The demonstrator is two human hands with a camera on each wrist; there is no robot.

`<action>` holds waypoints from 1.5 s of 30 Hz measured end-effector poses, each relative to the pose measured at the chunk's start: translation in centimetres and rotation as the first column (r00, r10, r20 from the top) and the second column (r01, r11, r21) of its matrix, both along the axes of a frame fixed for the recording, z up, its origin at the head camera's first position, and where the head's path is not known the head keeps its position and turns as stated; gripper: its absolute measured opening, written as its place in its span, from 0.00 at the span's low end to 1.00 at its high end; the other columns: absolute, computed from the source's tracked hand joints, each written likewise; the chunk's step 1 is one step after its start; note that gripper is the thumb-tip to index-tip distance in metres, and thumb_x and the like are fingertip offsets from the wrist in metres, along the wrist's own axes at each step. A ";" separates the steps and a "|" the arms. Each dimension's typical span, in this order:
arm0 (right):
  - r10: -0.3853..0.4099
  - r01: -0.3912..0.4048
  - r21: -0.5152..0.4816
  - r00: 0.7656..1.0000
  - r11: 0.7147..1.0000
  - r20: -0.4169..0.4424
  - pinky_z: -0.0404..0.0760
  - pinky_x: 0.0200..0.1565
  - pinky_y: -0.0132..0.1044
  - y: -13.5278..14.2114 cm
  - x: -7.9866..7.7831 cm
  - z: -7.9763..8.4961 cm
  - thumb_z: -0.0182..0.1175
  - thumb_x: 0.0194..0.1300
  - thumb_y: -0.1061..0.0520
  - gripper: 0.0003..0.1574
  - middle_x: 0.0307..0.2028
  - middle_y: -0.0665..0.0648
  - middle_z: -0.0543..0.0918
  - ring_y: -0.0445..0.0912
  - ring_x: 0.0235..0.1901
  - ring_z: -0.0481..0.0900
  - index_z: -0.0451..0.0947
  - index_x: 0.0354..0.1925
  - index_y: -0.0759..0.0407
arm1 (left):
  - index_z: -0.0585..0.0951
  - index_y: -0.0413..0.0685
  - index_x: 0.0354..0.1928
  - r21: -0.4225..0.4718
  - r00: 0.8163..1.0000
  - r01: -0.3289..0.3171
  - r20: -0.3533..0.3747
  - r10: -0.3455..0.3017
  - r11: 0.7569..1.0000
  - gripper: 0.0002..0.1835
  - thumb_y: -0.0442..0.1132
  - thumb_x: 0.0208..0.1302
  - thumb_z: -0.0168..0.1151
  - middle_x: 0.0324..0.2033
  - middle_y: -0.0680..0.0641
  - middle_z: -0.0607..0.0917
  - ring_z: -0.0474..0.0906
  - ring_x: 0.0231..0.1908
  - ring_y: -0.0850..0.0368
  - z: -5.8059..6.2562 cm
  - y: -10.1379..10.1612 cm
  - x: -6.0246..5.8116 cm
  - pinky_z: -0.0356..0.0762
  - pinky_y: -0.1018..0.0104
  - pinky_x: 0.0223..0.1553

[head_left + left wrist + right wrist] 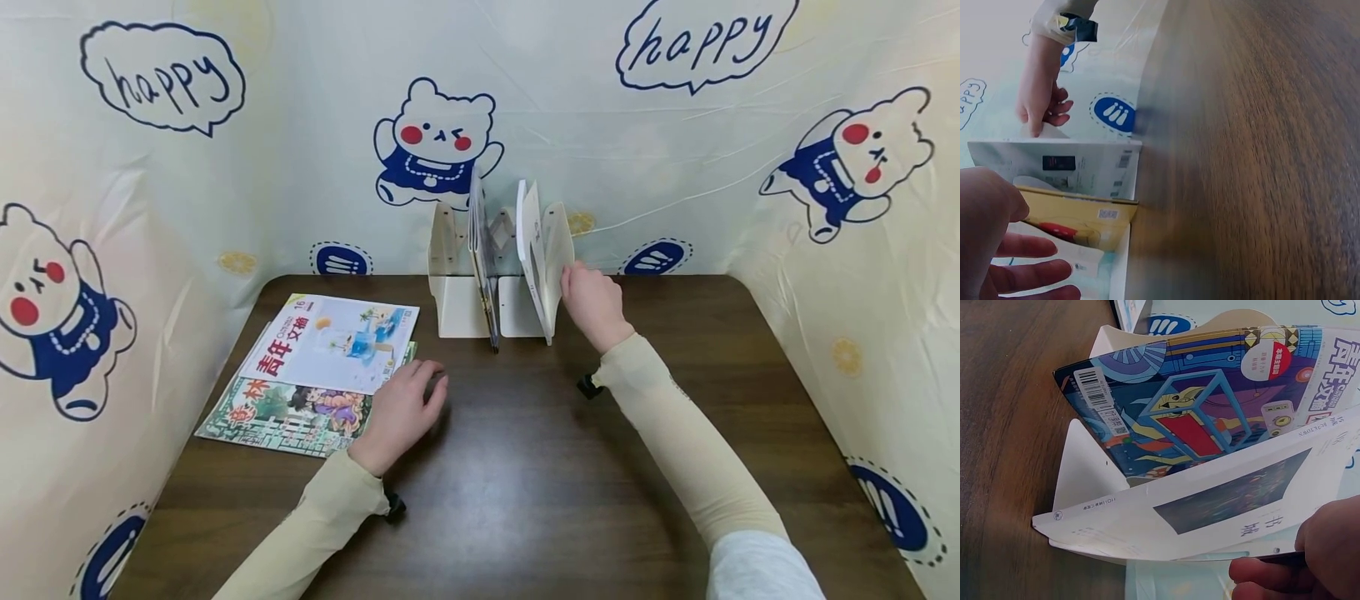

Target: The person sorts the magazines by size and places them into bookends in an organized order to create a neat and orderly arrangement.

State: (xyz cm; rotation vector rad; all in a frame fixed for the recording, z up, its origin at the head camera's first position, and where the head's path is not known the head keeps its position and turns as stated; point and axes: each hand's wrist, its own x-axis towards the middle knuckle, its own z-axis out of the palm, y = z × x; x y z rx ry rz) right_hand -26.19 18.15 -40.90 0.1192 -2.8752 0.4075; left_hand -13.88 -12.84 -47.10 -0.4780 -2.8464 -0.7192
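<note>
A white folding book rack stands at the back of the table. Inside it, a magazine with a colourful cover stands upright near the middle, and a white book leans by the right end panel. My right hand pinches the outer edge of that panel between thumb and fingers. Near the right edge of two overlapping magazines is my left hand, its fingers loosely spread and holding nothing. The upper magazine has a white and blue cover; the lower one is green with a cartoon figure.
The dark wooden table has its back edge against a printed curtain with bear drawings. The same curtain hangs along both sides. Black wrist cameras sit on both sleeves.
</note>
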 end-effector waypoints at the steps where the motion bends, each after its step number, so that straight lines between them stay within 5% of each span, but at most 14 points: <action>1: 0.001 -0.001 0.000 1.000 1.000 0.002 0.81 0.25 0.59 0.0 0.0 0.0 0.41 0.84 0.51 0.26 0.24 0.69 0.82 0.67 0.25 0.83 0.73 0.32 0.65 | 0.84 0.42 0.53 0.000 1.000 -0.008 0.010 0.008 1.000 0.15 0.45 0.74 0.63 0.47 0.41 0.87 0.84 0.46 0.45 0.0 -0.1 0.0 0.85 0.47 0.45; 17: 0.005 -0.005 -0.021 1.000 1.000 -0.014 0.81 0.26 0.61 0.0 0.0 -0.4 0.40 0.85 0.50 0.26 0.27 0.70 0.84 0.67 0.27 0.84 0.73 0.36 0.66 | 0.82 0.41 0.55 0.069 0.989 -0.145 0.044 0.142 0.987 0.18 0.47 0.79 0.54 0.49 0.38 0.85 0.83 0.50 0.39 0.5 -5.8 -1.1 0.81 0.40 0.48; 28: 0.002 -0.004 -0.041 0.999 0.999 -0.041 0.81 0.26 0.61 0.2 -0.1 -0.8 0.41 0.85 0.50 0.25 0.27 0.71 0.84 0.68 0.27 0.84 0.73 0.37 0.67 | 0.81 0.36 0.54 0.069 0.956 -0.292 0.036 0.291 0.954 0.20 0.47 0.80 0.50 0.46 0.33 0.83 0.81 0.46 0.37 0.6 -11.6 -2.7 0.78 0.40 0.44; 40: 0.006 -0.008 -0.039 0.999 0.999 -0.054 0.81 0.25 0.60 0.2 -0.1 -1.0 0.41 0.85 0.50 0.25 0.26 0.71 0.84 0.67 0.26 0.84 0.73 0.38 0.67 | 0.79 0.31 0.53 0.057 0.890 -0.452 0.095 0.446 0.890 0.22 0.47 0.77 0.53 0.45 0.29 0.82 0.79 0.44 0.33 -0.4 -18.1 -3.8 0.75 0.39 0.41; 45: 0.006 -0.008 -0.034 0.998 0.999 -0.058 0.81 0.26 0.61 0.1 -0.1 -1.0 0.41 0.85 0.50 0.25 0.27 0.71 0.84 0.68 0.27 0.84 0.73 0.38 0.67 | 0.77 0.30 0.53 -0.020 0.841 -0.518 0.167 0.514 0.855 0.23 0.47 0.76 0.52 0.44 0.29 0.80 0.76 0.42 0.33 -0.7 -20.4 -4.2 0.72 0.39 0.39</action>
